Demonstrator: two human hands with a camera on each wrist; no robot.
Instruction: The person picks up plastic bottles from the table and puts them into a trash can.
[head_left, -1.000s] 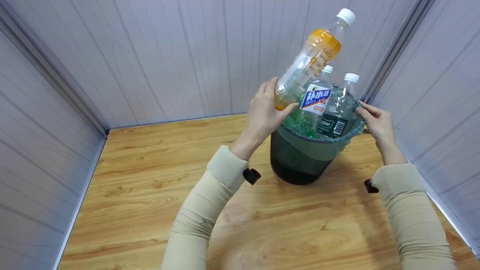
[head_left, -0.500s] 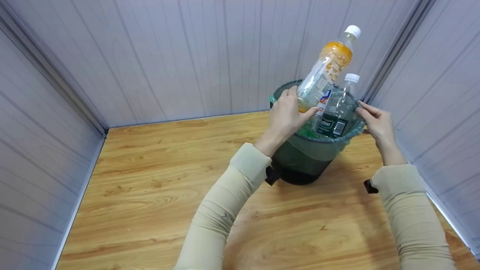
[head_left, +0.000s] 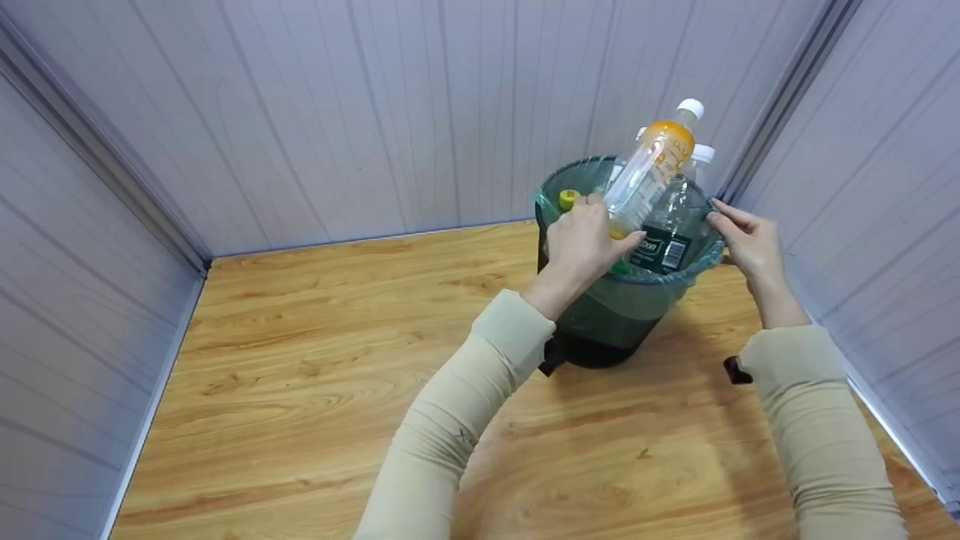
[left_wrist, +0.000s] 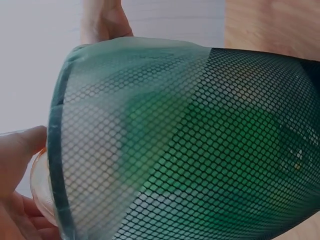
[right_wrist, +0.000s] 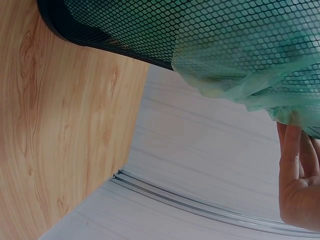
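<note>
A clear plastic bottle [head_left: 651, 174] with an orange label and white cap leans to the right over the wastebasket. My left hand [head_left: 579, 244] grips its lower end at the opening. The mesh wastebasket [left_wrist: 240, 130] is dark and lined with a green plastic bag [head_left: 709, 261], folded over the rim. At the right side of that rim, my right hand [head_left: 754, 244] pinches the edge with the bag. Inside stands a bottle with a dark green label [head_left: 660, 249], and a yellow cap [head_left: 569, 199] shows at the left. The held bottle partly hides other bottles behind it.
Wood-patterned flooring [head_left: 322, 397] lies under the wastebasket. Pale panelled walls rise at the back [head_left: 337, 112], the left [head_left: 67, 300] and the right [head_left: 877, 187], with the wastebasket standing near the back right corner.
My left hand has carried the orange-labelled bottle rightward and lower, in front of the white-labelled one. The yellow cap has come into view. My right hand has stayed at the rim.
</note>
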